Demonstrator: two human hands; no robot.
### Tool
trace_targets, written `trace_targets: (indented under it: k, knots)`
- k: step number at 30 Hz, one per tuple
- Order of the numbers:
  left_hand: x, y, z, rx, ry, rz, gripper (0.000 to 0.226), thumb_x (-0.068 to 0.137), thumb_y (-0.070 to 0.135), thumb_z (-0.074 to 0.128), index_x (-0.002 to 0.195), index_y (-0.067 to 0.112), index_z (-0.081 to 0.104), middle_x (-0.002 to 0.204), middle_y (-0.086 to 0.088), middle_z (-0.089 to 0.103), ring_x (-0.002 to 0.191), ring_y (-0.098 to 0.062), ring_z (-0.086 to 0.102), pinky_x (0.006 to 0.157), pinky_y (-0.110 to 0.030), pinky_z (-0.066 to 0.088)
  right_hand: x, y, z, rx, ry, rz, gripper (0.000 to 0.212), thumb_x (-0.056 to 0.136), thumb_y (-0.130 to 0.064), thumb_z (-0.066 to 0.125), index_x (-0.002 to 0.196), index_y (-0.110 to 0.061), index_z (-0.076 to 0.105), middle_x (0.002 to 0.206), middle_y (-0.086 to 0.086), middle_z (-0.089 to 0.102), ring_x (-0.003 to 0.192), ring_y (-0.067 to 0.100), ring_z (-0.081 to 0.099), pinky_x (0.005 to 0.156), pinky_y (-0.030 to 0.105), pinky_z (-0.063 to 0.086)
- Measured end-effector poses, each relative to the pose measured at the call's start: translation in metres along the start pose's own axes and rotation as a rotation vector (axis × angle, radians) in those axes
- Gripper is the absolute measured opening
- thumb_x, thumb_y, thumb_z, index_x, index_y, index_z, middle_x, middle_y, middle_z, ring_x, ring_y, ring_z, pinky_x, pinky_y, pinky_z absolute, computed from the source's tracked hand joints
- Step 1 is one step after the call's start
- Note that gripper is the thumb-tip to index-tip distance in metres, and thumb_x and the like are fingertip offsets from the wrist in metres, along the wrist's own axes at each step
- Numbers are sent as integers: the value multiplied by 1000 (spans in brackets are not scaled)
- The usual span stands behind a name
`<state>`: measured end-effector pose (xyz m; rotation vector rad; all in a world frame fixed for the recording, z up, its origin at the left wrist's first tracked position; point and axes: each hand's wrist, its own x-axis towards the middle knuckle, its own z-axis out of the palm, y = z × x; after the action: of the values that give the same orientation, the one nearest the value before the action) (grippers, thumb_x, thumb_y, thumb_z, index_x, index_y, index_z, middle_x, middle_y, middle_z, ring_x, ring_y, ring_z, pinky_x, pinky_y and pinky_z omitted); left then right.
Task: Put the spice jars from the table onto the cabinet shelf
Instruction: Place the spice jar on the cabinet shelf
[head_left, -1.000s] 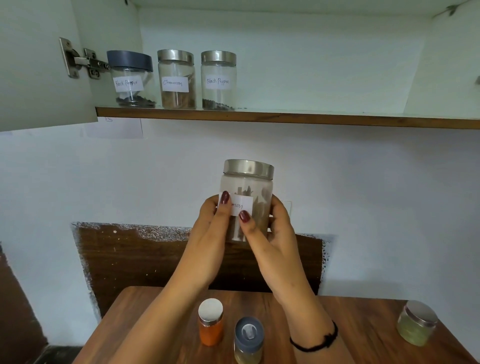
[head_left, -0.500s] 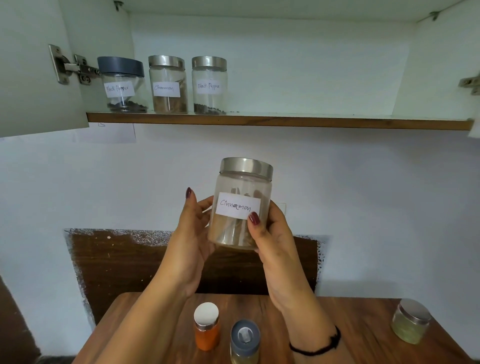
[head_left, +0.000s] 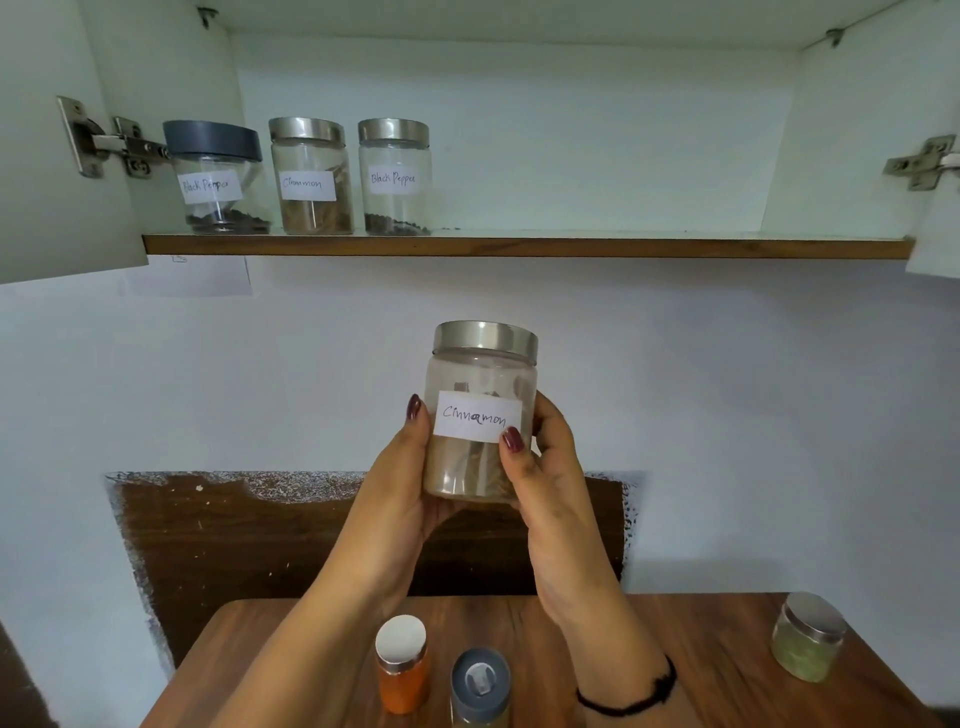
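I hold a clear cinnamon jar (head_left: 480, 374) with a steel lid upright in mid-air, well below the cabinet shelf (head_left: 571, 247). My left hand (head_left: 400, 488) cups its left side and bottom; my right hand (head_left: 545, 467) grips its right side, thumb under the label. Three jars stand at the shelf's left end: a grey-lidded black pepper jar (head_left: 215, 179), a cinnamon jar (head_left: 311, 176) and a steel-lidded black pepper jar (head_left: 396, 179). On the wooden table (head_left: 701, 649) stand an orange jar (head_left: 402, 662), a grey-capped jar (head_left: 480, 686) and a green jar (head_left: 808, 639).
The cabinet doors hang open at both sides, with a left hinge (head_left: 104, 140) and a right hinge (head_left: 922, 162). To the right of the three jars the shelf is bare. A dark brown panel (head_left: 234, 535) lies on the wall behind the table.
The jar has been turned so its cinnamon label faces me fully. My left thumb has come off the label and my left hand now holds the jar's side.
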<state>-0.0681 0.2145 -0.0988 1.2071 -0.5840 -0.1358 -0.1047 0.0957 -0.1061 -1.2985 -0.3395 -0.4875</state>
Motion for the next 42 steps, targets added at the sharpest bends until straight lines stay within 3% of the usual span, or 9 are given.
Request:
trace_targets:
  k: [9, 12, 16, 20, 24, 29, 33, 39, 42]
  knots:
    - [5, -3, 6, 95, 94, 93, 43, 95, 50, 36, 116, 32, 68, 118, -2, 73, 113, -18, 68, 91, -37, 54, 2, 7, -9, -39, 75, -26, 49, 85, -40, 60, 133, -35, 51, 124, -13, 64, 119, 5, 59, 87, 20, 54]
    - [8, -3, 8, 124, 125, 105, 46, 95, 52, 37, 124, 27, 63, 119, -3, 71, 114, -19, 68, 96, -42, 53, 5, 6, -11, -125, 78, -55, 50, 80, -47, 68, 128, -47, 52, 126, -12, 61, 119, 7, 58, 87, 24, 55]
    - [12, -4, 8, 182, 132, 118, 51, 95, 60, 39, 131, 29, 58, 123, -2, 69, 116, -21, 66, 101, -52, 51, 8, 5, -14, -265, 75, -89, 74, 62, -64, 79, 129, -55, 46, 132, -17, 54, 125, 11, 54, 95, 34, 54]
    - [14, -3, 12, 208, 113, 157, 52, 95, 63, 41, 131, 29, 57, 122, 0, 69, 116, -20, 66, 100, -49, 52, 10, 2, -19, -310, 83, -93, 78, 62, -54, 82, 131, -51, 45, 129, -23, 55, 118, 5, 57, 90, 28, 56]
    - [13, 0, 17, 215, 122, 196, 41, 92, 49, 39, 123, 30, 60, 111, 9, 72, 108, -11, 68, 92, -35, 57, 11, -2, -21, -291, 94, -90, 72, 69, -38, 84, 127, -54, 45, 125, -26, 57, 114, 3, 59, 85, 24, 57]
    - [16, -3, 15, 217, 115, 168, 45, 94, 60, 43, 127, 34, 59, 120, 4, 69, 116, -17, 65, 101, -48, 52, 9, -7, -22, -287, 109, -96, 78, 63, -44, 84, 131, -49, 46, 126, -24, 57, 114, 6, 60, 84, 24, 57]
    - [17, -6, 12, 212, 90, 165, 57, 89, 67, 41, 131, 33, 58, 128, -3, 66, 122, -25, 62, 102, -54, 49, 10, -8, -23, -269, 114, -113, 74, 61, -48, 85, 123, -58, 48, 124, -25, 58, 113, 7, 61, 82, 24, 57]
    - [22, -3, 11, 246, 95, 155, 56, 90, 69, 37, 126, 34, 62, 123, -3, 69, 118, -22, 64, 103, -53, 49, 13, -12, -27, -215, 33, -41, 77, 60, -44, 84, 130, -43, 51, 119, -19, 65, 109, 10, 67, 85, 33, 59]
    - [29, 2, 13, 309, 88, 159, 54, 93, 69, 31, 124, 38, 62, 120, 4, 70, 115, -15, 65, 101, -47, 51, 19, -18, -28, -211, 51, -55, 73, 57, -39, 82, 125, -39, 54, 109, -21, 67, 103, 5, 68, 76, 25, 59]
